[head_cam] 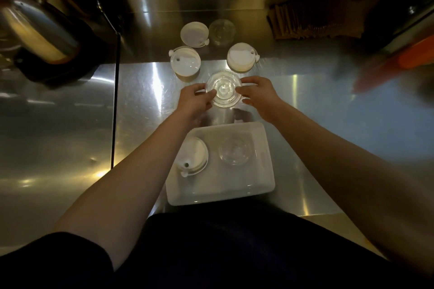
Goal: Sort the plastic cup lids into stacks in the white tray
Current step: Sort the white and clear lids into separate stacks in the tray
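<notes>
A clear domed lid stack point(224, 88) is held between both hands just beyond the white tray point(263, 171). My left hand point(195, 102) pinches its left edge and my right hand point(260, 96) grips its right edge. Inside the tray sit a white sip lid stack point(193, 155) on the left and a clear lid stack point(235, 149) on the right. Farther back on the steel counter lie white lids point(194, 34), point(185, 63), point(242, 57) and another clear lid point(222, 31).
A metal kettle point(40, 30) on a dark base stands at the far left. A bundle of brown sleeves or napkins point(312, 23) lies at the back right. An orange and dark blurred object point(399, 58) is at the right edge. A counter seam point(115, 101) runs left of the lids.
</notes>
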Tool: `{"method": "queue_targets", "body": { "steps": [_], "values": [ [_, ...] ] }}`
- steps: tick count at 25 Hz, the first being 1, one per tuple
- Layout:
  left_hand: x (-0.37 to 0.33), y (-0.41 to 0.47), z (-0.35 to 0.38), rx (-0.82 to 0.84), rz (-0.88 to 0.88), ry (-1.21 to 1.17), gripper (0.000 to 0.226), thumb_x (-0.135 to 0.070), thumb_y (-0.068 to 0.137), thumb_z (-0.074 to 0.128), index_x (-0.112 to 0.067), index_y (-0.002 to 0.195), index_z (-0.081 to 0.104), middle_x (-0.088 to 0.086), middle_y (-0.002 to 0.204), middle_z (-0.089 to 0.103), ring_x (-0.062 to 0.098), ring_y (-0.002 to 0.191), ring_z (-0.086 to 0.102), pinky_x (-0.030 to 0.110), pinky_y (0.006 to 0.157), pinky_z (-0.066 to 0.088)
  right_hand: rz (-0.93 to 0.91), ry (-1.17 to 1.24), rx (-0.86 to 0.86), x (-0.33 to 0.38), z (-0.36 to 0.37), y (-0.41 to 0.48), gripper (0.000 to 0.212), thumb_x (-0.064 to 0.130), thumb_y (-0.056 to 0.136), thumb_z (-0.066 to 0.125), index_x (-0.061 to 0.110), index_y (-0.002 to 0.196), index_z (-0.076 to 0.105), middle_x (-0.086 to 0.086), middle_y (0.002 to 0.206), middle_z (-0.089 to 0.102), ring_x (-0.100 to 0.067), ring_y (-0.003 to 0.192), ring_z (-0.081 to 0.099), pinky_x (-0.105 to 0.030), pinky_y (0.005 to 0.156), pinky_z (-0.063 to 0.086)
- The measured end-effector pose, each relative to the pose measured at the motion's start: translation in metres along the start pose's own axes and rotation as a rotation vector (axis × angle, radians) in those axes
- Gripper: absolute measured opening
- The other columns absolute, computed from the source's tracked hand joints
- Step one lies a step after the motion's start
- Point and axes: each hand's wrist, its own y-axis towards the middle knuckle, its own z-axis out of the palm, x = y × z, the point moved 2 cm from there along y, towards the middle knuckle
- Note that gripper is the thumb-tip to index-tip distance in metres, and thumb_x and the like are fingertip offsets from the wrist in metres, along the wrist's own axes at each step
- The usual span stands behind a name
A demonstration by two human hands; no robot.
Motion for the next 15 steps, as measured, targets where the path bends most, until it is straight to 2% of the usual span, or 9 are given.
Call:
{"method": "queue_targets", "body": {
  "steps": [4, 9, 12, 15],
  "values": [
    [0.002, -0.023, -0.005, 0.047, 0.059, -0.018, 0.05, -0.015, 0.086, 0.072, -0.006, 0.132, 0.055, 0.014, 0.113, 0.068, 0.023, 0.1, 0.068, 0.032, 0.086, 0.057, -0.063, 0.013, 0.027, 0.002, -0.007, -0.031, 0.037, 0.009, 0.085, 0.07, 0.009, 0.12, 0.059, -0.013, 0.119, 0.062, -0.026, 0.105, 0.064, -0.031, 0.085, 0.054],
    [0.0, -0.063, -0.005, 0.03, 0.185, 0.009, 0.042, -0.017, 0.087, 0.072, -0.017, 0.127, 0.059, 0.013, 0.11, 0.069, 0.026, 0.102, 0.068, 0.038, 0.088, 0.058, -0.146, -0.002, 0.009, -0.005, -0.014, -0.069, 0.034, 0.012, 0.087, 0.069, 0.012, 0.119, 0.059, -0.011, 0.104, 0.067, -0.025, 0.098, 0.067, -0.035, 0.085, 0.057],
    [0.009, -0.087, 0.0, 0.001, 0.241, 0.037, 0.039, -0.017, 0.087, 0.071, -0.02, 0.125, 0.061, 0.009, 0.113, 0.068, 0.021, 0.102, 0.067, 0.033, 0.083, 0.059, -0.198, -0.027, -0.006, -0.014, -0.017, -0.093, 0.03, 0.013, 0.087, 0.069, 0.021, 0.115, 0.06, -0.007, 0.103, 0.067, -0.022, 0.097, 0.067, -0.027, 0.074, 0.058],
    [0.027, -0.108, 0.003, -0.012, 0.262, 0.041, 0.039, -0.019, 0.086, 0.072, -0.02, 0.124, 0.062, 0.007, 0.113, 0.066, 0.017, 0.098, 0.066, 0.033, 0.082, 0.059, -0.256, -0.113, -0.032, -0.03, -0.022, -0.117, 0.036, 0.017, 0.088, 0.068, 0.027, 0.121, 0.057, 0.001, 0.103, 0.062, -0.014, 0.096, 0.064, -0.021, 0.068, 0.057]
  ]
}}
